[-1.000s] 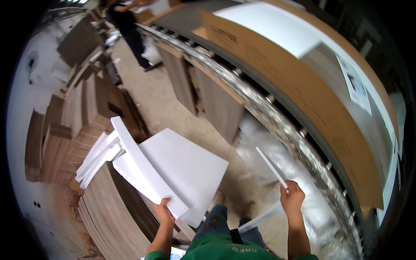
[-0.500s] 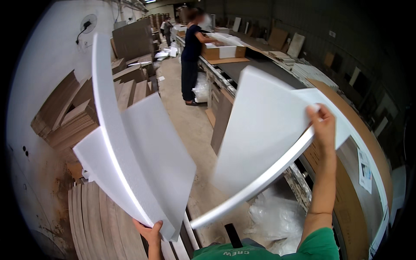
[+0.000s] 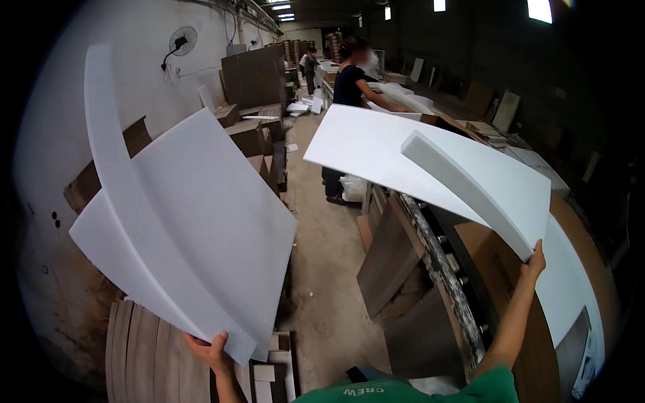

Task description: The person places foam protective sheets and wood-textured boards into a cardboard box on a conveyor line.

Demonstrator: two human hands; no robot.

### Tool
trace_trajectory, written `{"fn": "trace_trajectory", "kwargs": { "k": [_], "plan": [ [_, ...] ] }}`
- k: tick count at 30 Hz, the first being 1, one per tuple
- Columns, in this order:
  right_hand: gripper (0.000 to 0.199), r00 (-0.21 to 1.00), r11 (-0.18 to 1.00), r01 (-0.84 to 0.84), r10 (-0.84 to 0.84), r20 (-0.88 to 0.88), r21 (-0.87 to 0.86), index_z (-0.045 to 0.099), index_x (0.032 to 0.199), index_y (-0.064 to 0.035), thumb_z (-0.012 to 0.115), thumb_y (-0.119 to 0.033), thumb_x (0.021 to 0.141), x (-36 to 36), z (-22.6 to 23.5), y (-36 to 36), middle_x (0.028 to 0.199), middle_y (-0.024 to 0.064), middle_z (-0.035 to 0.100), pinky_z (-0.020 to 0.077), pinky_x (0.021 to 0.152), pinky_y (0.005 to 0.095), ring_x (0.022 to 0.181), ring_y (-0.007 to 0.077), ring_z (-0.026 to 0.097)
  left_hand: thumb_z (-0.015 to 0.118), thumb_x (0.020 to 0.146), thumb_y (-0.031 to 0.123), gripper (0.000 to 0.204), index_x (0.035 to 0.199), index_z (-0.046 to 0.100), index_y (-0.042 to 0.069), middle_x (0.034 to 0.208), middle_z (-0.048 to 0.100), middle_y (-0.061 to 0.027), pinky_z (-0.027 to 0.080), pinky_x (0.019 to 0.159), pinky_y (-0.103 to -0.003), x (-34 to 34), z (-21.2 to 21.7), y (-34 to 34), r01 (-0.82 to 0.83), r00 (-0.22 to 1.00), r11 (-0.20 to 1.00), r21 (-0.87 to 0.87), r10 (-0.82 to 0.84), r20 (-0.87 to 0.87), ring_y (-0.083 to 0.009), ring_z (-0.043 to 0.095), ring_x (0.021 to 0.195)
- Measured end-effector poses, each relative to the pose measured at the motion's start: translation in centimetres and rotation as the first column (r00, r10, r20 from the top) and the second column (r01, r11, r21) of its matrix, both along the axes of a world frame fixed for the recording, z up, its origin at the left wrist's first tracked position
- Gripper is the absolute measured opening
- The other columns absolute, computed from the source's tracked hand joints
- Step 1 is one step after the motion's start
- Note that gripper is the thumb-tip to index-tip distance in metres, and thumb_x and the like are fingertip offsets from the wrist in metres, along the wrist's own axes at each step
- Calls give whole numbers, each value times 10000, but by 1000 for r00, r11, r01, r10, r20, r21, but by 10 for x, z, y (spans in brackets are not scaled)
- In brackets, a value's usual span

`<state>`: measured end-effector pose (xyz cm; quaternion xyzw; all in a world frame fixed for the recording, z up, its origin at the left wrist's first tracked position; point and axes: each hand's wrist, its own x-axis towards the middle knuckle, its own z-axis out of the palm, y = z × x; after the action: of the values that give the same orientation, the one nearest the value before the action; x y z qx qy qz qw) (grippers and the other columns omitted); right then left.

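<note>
My left hand (image 3: 213,350) is closed on the lower edge of a white foam sheet (image 3: 222,195) and a long foam strip (image 3: 104,117) lying along it; both stick up at the left. At the right, my right hand (image 3: 534,262) grips the near end of a thick foam strip (image 3: 463,189), against the corner of another white foam sheet (image 3: 376,142). That sheet is held out over the roller conveyor (image 3: 440,269). Below my right hand lies an open cardboard box (image 3: 552,363) with a white foam lining (image 3: 571,285).
Stacked brown boards (image 3: 144,349) stand at the lower left, with more boards and cartons along the left wall. A concrete aisle (image 3: 326,282) runs ahead. Dark panels (image 3: 390,258) lean beside the conveyor. Another person (image 3: 348,84) works farther along the line.
My right hand has moved lower, and its foam sheet and strip have swung up and flatter over the conveyor. The left foam pieces have shifted slightly left. My view has tilted up.
</note>
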<state>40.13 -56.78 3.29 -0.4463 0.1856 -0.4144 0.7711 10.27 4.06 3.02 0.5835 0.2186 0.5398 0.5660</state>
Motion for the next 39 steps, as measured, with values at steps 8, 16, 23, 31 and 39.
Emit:
{"fn": "trace_trajectory", "kwargs": {
  "k": [8, 16, 23, 31, 39],
  "plan": [
    [430, 998, 996, 64, -63, -26, 63, 498, 919, 98, 584, -287, 749, 139, -9, 0, 921, 152, 524, 430, 687, 341, 769, 238, 524, 519, 507, 172, 677, 1126, 315, -11, 974, 419, -152, 380, 737, -338, 113, 31, 25, 72, 989, 971, -228, -40, 141, -252, 444, 859],
    [464, 915, 957, 281, -289, -281, -68, 510, 934, 117, 589, -298, 740, 225, -22, 14, 911, 161, 549, 430, 695, 315, 772, 224, 535, 508, 580, 224, 448, 967, 415, 17, 847, 451, -81, 398, 693, -319, 242, 16, 94, 43, 984, 966, -256, 4, 180, -202, 461, 785],
    [422, 760, 856, 501, -506, -408, -128, 517, 899, 134, 572, -257, 749, 249, -52, 61, 885, 174, 560, 447, 675, 335, 771, 248, 550, 502, 598, 266, 535, 1043, 411, -17, 968, 456, -137, 391, 771, -351, 374, 25, 163, 407, 874, 828, -387, -229, 429, -252, 460, 911],
    [450, 518, 733, 658, -607, -603, -172, 511, 950, 105, 561, -294, 748, 249, -125, 66, 944, 191, 532, 425, 723, 353, 786, 270, 532, 483, 632, 284, 593, 1122, 345, -21, 1013, 436, -143, 394, 773, -352, 497, 43, 207, 565, 785, 767, -305, -386, 485, -248, 452, 933],
    [404, 523, 667, 745, -589, -617, -5, 517, 962, 17, 516, -340, 772, 205, -196, 18, 913, 127, 515, 403, 705, 345, 817, 234, 478, 490, 644, 272, 566, 1121, 343, 4, 1031, 420, -127, 402, 746, -361, 602, 55, 224, 636, 714, 744, -204, -467, 522, -242, 439, 930]
  ]
}}
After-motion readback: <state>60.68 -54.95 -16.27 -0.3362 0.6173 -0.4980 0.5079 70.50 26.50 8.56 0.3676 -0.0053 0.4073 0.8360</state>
